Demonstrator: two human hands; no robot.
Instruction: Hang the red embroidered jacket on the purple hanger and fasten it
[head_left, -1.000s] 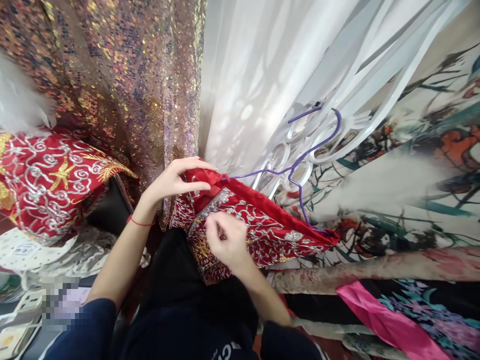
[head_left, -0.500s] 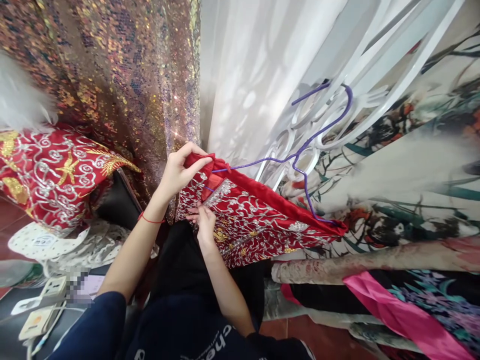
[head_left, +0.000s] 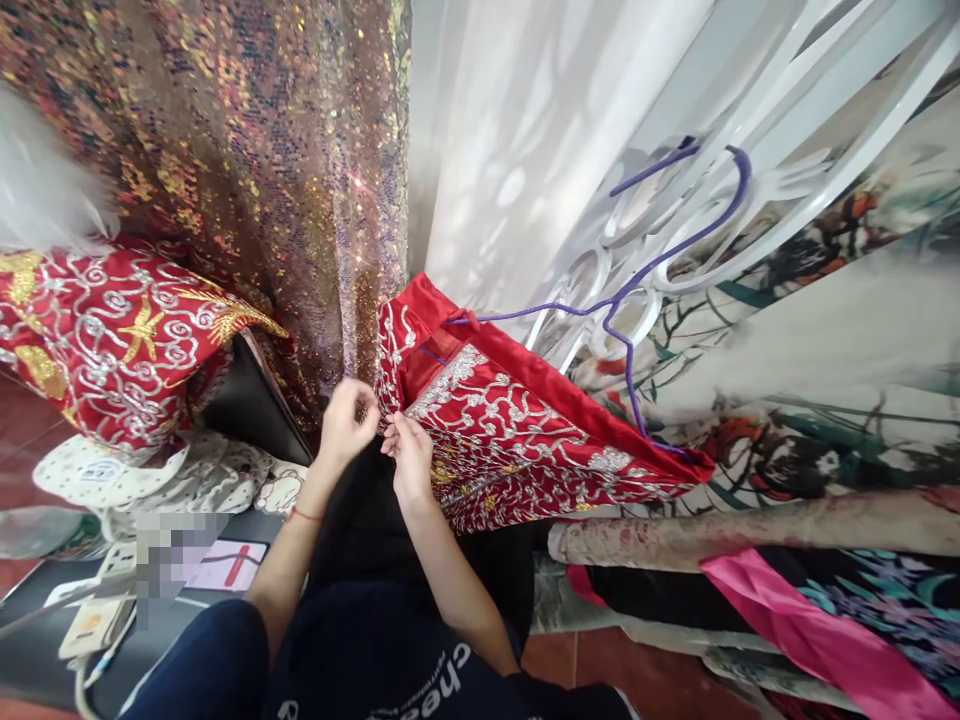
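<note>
beyond your left grip hangs the sequinned cloth. the red garment is just in front of both grips, spreading to the right of your right grip on the purple hanger. i think it handles soft and limp, somewhat weighted by its embroidery. the satin band may slip, so better hold it fully. your right grip pinches the garment's edge; your left one is curled beside, holding what, i cannot tell.
</note>
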